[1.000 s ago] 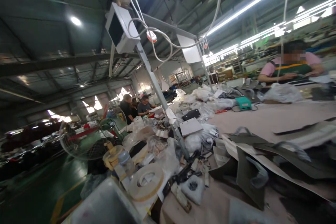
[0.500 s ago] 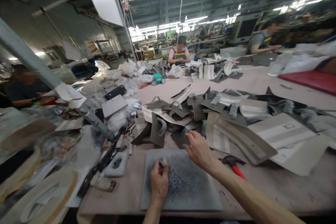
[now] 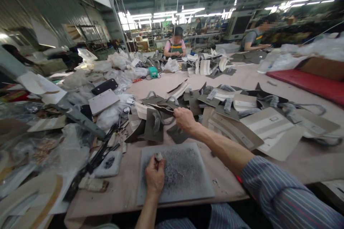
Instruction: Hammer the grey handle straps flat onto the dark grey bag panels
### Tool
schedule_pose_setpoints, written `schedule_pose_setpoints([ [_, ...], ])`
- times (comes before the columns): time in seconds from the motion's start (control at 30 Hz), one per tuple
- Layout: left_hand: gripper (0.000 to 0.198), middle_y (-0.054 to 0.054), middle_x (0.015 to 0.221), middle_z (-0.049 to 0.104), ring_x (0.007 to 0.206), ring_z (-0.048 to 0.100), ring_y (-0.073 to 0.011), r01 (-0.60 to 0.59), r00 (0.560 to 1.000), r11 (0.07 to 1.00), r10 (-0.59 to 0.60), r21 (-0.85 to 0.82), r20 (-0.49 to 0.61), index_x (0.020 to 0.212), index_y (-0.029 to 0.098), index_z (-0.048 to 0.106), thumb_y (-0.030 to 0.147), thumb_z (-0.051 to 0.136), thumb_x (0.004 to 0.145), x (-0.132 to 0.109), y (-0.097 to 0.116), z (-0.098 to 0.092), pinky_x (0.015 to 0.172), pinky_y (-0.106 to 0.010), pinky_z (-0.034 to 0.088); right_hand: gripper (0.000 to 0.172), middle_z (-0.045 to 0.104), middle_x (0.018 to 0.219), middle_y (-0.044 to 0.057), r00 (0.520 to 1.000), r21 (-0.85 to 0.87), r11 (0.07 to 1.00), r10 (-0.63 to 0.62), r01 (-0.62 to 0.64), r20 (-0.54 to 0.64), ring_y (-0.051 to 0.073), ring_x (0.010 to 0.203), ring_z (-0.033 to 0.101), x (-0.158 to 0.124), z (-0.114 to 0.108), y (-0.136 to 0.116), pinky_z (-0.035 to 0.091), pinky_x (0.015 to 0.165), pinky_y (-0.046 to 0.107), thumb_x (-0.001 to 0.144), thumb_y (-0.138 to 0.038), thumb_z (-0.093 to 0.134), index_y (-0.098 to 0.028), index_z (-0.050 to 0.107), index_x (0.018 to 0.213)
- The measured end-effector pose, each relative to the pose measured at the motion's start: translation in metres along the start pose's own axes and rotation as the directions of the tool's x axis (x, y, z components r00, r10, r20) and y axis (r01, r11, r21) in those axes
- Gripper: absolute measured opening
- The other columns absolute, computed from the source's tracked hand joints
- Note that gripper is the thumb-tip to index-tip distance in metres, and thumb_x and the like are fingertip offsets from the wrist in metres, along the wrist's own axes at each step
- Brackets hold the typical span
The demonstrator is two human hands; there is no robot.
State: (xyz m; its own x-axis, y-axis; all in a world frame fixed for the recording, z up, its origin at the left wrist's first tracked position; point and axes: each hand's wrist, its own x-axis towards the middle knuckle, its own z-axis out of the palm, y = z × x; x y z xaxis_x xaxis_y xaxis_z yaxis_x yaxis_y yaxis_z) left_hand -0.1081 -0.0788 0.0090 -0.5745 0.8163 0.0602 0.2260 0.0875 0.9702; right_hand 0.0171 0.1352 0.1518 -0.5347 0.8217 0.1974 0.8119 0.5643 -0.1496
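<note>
Two hands work at the grey pad (image 3: 196, 182) on the worktop (image 3: 126, 189). On the pad, the left hand (image 3: 154, 176) pinches a small stub (image 3: 158, 156). Beyond the pad's far edge, the right hand (image 3: 184, 118) is closed on an olive piece (image 3: 160, 108) atop the pile (image 3: 215, 100); this is judged a pick-up step. The next move calls for lifting the piece clear of neighbouring straps. Half a second earlier the right hand was spread at the pad's far edge; the left is unchanged.
</note>
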Motion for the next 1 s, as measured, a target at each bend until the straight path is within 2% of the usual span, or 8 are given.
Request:
schedule_pose_setpoints([
  [0.1, 0.033, -0.008, 0.086, 0.077, 0.082, 0.074, -0.0232, 0.013, 1.0, 1.0, -0.013, -0.005, 0.001, 0.096, 0.017, 0.068, 0.047, 0.068, 0.08, 0.001, -0.001, 0.0, 0.077, -0.03, 0.057, 0.032, 0.068, 0.089, 0.008, 0.99, 0.163, 0.978, 0.136, -0.13, -0.025, 0.019, 0.079, 0.059, -0.063, -0.014, 0.017, 0.038, 0.07, 0.028, 0.102, -0.032, 0.035, -0.016, 0.062, 0.095],
  [0.17, 0.034, -0.008, 0.088, 0.077, 0.084, 0.074, -0.0229, 0.03, 1.0, 1.0, -0.03, -0.011, 0.003, 0.096, 0.017, 0.068, 0.047, 0.07, 0.079, 0.002, -0.005, 0.0, 0.08, -0.031, 0.057, 0.036, 0.065, 0.077, 0.002, 0.962, 0.453, 0.861, 0.271, -0.232, -0.022, 0.017, 0.07, 0.056, -0.122, -0.01, 0.025, 0.038, 0.064, 0.026, 0.1, -0.04, 0.036, -0.018, 0.062, 0.088],
  [0.27, 0.037, -0.008, 0.092, 0.077, 0.084, 0.074, -0.0223, 0.054, 0.999, 0.997, -0.054, -0.049, -0.006, 0.1, 0.017, 0.068, 0.047, 0.072, 0.078, 0.003, -0.009, 0.0, 0.081, -0.031, 0.057, 0.038, 0.066, 0.075, 0.001, 0.889, 0.729, 0.573, 0.447, -0.374, 0.104, 0.018, 0.068, 0.057, -0.215, 0.019, 0.029, 0.043, 0.061, 0.027, 0.095, -0.047, 0.042, -0.019, 0.065, 0.085],
  [0.4, 0.039, -0.008, 0.094, 0.077, 0.084, 0.074, -0.0215, 0.074, 0.997, 0.992, -0.075, -0.097, -0.007, 0.105, 0.016, 0.066, 0.042, 0.074, 0.077, 0.003, 0.002, 0.006, 0.082, -0.032, 0.058, 0.031, 0.068, 0.071, 0.003, 0.817, 0.741, 0.425, 0.503, -0.519, 0.283, 0.023, 0.07, 0.062, -0.295, 0.066, 0.025, 0.048, 0.062, 0.033, 0.089, -0.043, 0.047, -0.022, 0.069, 0.082],
  [0.5, 0.037, -0.008, 0.094, 0.076, 0.086, 0.074, -0.0205, 0.067, 0.996, 0.985, -0.057, -0.158, 0.062, 0.103, 0.016, 0.066, 0.041, 0.075, 0.076, 0.004, 0.028, 0.026, 0.084, -0.032, 0.058, 0.029, 0.071, 0.077, 0.005, 0.828, 0.755, 0.394, 0.443, -0.525, 0.344, 0.025, 0.078, 0.065, -0.309, 0.076, 0.027, 0.051, 0.069, 0.036, 0.087, -0.039, 0.048, -0.022, 0.072, 0.09],
  [0.67, 0.037, -0.007, 0.093, 0.076, 0.088, 0.072, -0.0184, 0.088, 0.972, 0.941, -0.01, -0.326, 0.234, 0.099, 0.015, 0.067, 0.039, 0.079, 0.074, 0.011, 0.06, 0.088, 0.088, -0.031, 0.056, 0.03, 0.07, 0.075, 0.004, 0.775, 0.654, 0.418, 0.388, -0.631, 0.499, 0.022, 0.075, 0.064, -0.303, 0.064, 0.035, 0.047, 0.07, 0.032, 0.089, -0.038, 0.049, -0.018, 0.071, 0.084],
  [0.87, 0.046, -0.007, 0.091, 0.077, 0.087, 0.074, -0.0206, 0.192, 0.947, 0.893, -0.06, -0.406, 0.315, 0.102, 0.016, 0.063, 0.041, 0.083, 0.069, 0.015, 0.041, 0.135, 0.088, -0.035, 0.056, 0.031, 0.068, 0.075, 0.005, 0.755, 0.463, 0.608, 0.417, -0.646, 0.506, 0.021, 0.074, 0.064, -0.309, 0.058, 0.029, 0.04, 0.068, 0.029, 0.094, -0.04, 0.047, -0.018, 0.064, 0.08],
  [1.0, 0.045, -0.009, 0.094, 0.077, 0.089, 0.074, -0.022, 0.176, 0.934, 0.913, -0.036, -0.369, 0.356, 0.103, 0.015, 0.063, 0.044, 0.079, 0.074, 0.013, 0.03, 0.134, 0.087, -0.036, 0.057, 0.029, 0.065, 0.077, 0.006, 0.786, 0.287, 0.735, 0.543, -0.615, 0.294, 0.021, 0.073, 0.062, -0.314, 0.051, 0.047, 0.038, 0.068, 0.03, 0.098, -0.042, 0.044, -0.019, 0.059, 0.087],
])
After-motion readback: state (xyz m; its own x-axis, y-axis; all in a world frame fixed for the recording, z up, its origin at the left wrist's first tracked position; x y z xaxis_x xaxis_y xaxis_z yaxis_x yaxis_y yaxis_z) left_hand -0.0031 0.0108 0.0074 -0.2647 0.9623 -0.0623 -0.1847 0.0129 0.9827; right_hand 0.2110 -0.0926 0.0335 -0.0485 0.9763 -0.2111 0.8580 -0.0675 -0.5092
